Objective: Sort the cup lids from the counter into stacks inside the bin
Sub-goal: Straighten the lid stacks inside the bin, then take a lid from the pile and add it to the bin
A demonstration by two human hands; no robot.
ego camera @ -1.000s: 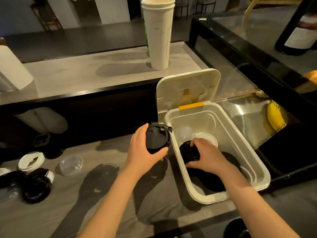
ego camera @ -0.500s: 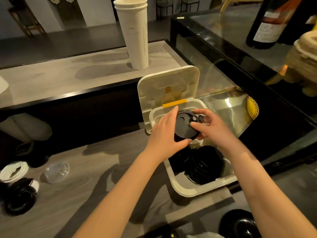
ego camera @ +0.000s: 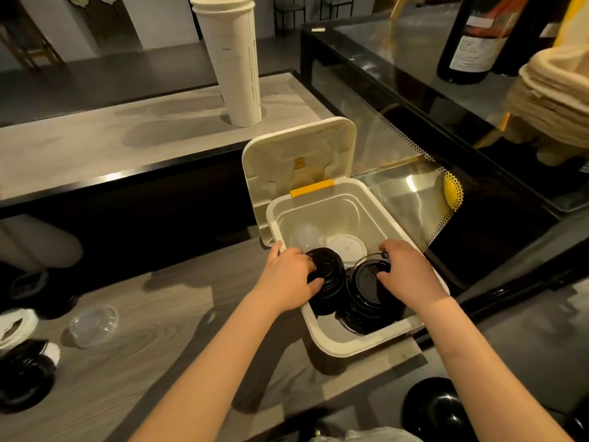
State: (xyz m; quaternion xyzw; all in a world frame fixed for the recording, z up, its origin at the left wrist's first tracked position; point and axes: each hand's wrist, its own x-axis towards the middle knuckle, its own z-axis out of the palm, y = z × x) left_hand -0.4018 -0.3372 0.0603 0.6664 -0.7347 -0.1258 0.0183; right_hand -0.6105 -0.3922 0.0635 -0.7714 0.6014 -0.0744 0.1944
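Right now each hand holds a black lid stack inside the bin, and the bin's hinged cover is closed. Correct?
No: the head view shows the hinged cover standing open. Otherwise yes: left hand holds the smaller lid stack, right hand holds the larger lid stack, inside the bin.

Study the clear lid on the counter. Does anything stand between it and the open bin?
Nothing on the counter: bare surface runs from the clear lid to the bin. Only the left forearm crosses that line; left hand grips the smaller black stack, right hand the larger stack.
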